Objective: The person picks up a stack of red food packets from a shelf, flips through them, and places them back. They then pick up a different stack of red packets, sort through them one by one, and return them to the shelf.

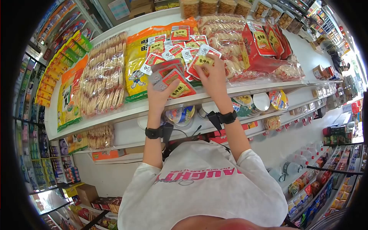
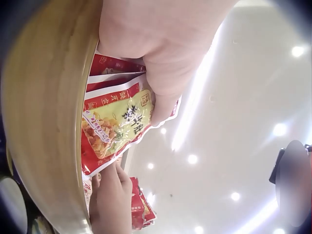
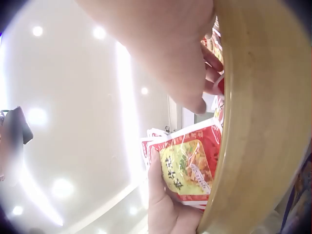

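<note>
In the head view my left hand grips a small fanned stack of red-and-yellow snack packets, its thumb across the top one. The same held packets fill the middle of the left wrist view, and a packet face shows in the right wrist view. My right hand pinches another snack packet at the near right side of a loose pile. That pile of similar packets, some with white backs up, lies over a large yellow bag.
Clear bags of round crackers flank the pile on the left, more bagged snacks on the right. An opened red pouch holds similar packets. The white shelf edge runs in front, with tubs on the shelf below.
</note>
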A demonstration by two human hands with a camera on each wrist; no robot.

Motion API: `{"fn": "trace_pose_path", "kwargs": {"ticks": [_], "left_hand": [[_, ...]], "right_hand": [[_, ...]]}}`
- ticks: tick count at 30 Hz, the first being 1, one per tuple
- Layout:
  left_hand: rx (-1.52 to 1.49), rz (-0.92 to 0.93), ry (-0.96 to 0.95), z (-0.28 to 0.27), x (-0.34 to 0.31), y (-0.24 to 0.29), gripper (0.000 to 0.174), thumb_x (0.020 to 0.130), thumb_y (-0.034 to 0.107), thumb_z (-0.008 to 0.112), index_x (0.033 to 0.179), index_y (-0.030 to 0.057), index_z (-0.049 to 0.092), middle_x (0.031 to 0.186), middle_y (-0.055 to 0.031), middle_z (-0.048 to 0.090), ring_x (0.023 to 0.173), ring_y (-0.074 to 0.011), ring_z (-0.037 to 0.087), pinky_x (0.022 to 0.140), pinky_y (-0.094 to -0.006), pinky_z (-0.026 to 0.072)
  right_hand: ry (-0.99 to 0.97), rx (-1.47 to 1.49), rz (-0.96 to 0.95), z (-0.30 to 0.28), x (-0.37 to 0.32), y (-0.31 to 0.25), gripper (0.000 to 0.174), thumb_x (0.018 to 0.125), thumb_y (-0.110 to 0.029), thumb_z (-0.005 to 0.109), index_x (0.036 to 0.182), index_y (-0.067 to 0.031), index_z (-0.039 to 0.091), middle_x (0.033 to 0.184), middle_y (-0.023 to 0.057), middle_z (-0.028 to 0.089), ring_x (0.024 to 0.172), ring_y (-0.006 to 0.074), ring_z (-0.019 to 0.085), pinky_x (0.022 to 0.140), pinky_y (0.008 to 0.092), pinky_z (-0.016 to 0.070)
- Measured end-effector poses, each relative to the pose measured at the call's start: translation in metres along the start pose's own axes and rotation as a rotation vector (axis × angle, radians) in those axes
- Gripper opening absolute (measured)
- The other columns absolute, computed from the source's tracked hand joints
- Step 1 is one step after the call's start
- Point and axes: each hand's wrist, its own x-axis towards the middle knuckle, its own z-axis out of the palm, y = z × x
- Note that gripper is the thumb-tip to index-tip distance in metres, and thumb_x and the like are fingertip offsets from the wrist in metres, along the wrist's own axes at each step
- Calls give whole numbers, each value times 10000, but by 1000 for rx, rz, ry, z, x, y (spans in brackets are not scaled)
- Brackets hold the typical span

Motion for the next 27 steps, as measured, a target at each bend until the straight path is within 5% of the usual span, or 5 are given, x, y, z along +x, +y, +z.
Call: {"fn": "trace_pose_path", "kwargs": {"ticks": [4, 10, 14, 19, 27], "left_hand": [[132, -16, -68, -1, -2, -4, 588, 817, 132, 926, 1299, -25, 628, 1196, -124, 742, 1031, -175, 732, 891, -316, 608], [100, -82, -155, -1, -3, 3, 658, 805, 165, 939, 1340, -22, 604, 1213, -125, 737, 1069, -167, 719, 920, -316, 597], [70, -61, -159, 2, -5, 4, 573, 802, 135, 938, 1275, -11, 649, 1178, -105, 748, 1039, -165, 727, 909, -305, 594], [115, -106, -261, -1, -1, 6, 720, 820, 134, 925, 1413, -34, 552, 1194, -112, 740, 1051, -146, 713, 897, -298, 605], [71, -114, -228, 3, -6, 14, 721, 821, 140, 924, 1408, -37, 545, 1182, -107, 744, 1010, -138, 720, 846, -285, 614]], "right_hand": [[-58, 57, 150, 11, 7, 3, 370, 869, -196, 813, 1171, -63, 644, 1245, 185, 620, 1172, 378, 594, 997, 557, 467], [-288, 89, -246, 2, 16, 3, 642, 828, -132, 790, 1414, -15, 556, 1473, 214, 543, 1407, 422, 478, 1163, 520, 400], [-114, 92, 59, 2, 6, 3, 647, 891, -165, 775, 1467, -7, 528, 1516, 251, 506, 1433, 435, 454, 1187, 512, 378], [-213, 49, 102, -6, 3, 15, 730, 843, -257, 853, 1438, 22, 534, 1336, 260, 603, 1260, 429, 553, 1067, 506, 459], [-328, 55, 217, -9, -1, -1, 727, 808, -260, 874, 1411, 12, 574, 1199, 219, 632, 1163, 401, 583, 1007, 494, 484]]}}
